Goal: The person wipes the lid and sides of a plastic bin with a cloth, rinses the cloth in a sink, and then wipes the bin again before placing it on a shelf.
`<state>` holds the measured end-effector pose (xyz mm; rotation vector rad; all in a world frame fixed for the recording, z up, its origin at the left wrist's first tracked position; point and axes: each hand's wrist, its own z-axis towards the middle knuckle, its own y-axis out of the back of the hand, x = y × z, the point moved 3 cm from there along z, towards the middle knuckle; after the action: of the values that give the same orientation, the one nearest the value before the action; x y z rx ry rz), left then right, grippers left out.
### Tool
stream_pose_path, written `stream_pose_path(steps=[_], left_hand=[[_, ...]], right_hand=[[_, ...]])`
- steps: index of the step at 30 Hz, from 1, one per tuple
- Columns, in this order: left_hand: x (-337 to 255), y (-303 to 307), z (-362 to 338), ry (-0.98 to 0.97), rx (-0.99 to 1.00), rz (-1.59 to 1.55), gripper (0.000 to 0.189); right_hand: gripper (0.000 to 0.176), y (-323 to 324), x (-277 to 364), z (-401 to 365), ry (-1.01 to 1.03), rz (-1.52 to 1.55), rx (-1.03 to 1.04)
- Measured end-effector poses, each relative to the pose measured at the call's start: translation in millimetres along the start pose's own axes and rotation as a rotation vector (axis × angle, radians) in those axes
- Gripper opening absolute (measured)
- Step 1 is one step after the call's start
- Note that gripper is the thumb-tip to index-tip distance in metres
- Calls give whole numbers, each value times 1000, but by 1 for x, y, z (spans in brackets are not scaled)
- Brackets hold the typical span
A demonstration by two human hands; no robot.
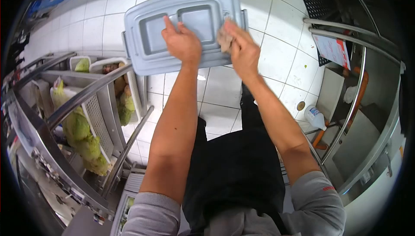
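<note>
A grey-blue plastic lid (173,65) with two recessed panels lies over a bin above the tiled floor. My left hand (183,41) is over the lid's middle, with index finger and thumb stretched out and apart, nothing in it. At the lid's right side my right hand (244,48) is closed on a crumpled brownish cloth (225,41), which is against or just over the lid; motion blurs its edge.
On the left, a metal rack (82,95) carries white baskets with green leafy vegetables (78,126). A white bottle (315,117) is on the floor at right, near a metal-framed shelf (361,80) and an orange handle (359,93).
</note>
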<state>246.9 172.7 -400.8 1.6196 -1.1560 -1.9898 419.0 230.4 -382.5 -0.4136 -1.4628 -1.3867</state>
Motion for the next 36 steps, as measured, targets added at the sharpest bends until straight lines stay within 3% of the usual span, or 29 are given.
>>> stream_pose_path(steps=[2,5,8,10,13,17,18,21,25,27,30,31,32,33,36], left_hand=[[14,13,-2,-102,-62,-276,47],[42,68,-26,-99,-46,-452,44],[111,127,-75,23,32,-317,41],[170,164,-113,104,83,-262,39],[224,217,-164,202,155,-124,36],[266,264,-212,250,221,-6,35],[273,270,-220,281,224,3,35],[283,278,-231,336,215,-36,30],[287,276,-234,352,194,-122,27],[281,271,-226,357,176,-134,26],[260,250,-192,410,71,-280,23],[247,239,-170,336,-14,-341,21],[236,228,-147,296,-61,-384,20],[213,221,-118,241,-48,-331,20],[135,191,-37,-94,-15,-348,31]], right_hand=[[36,-21,10,36,45,39,-5],[34,-55,24,23,169,-236,-107],[40,-44,27,-21,191,-309,228],[39,-36,24,-11,255,-226,401],[35,-62,48,48,313,-146,248],[26,-119,54,35,1,-453,528],[20,-113,54,25,-103,-371,564],[21,-81,91,12,-356,79,290],[43,-136,85,-42,435,-257,270],[50,-174,88,-51,425,-230,243],[47,-260,118,-63,558,-31,423],[46,-285,115,-68,565,31,495],[45,-301,123,-78,624,-168,494],[44,-304,126,-81,673,-372,493],[44,-247,115,-81,675,-155,571]])
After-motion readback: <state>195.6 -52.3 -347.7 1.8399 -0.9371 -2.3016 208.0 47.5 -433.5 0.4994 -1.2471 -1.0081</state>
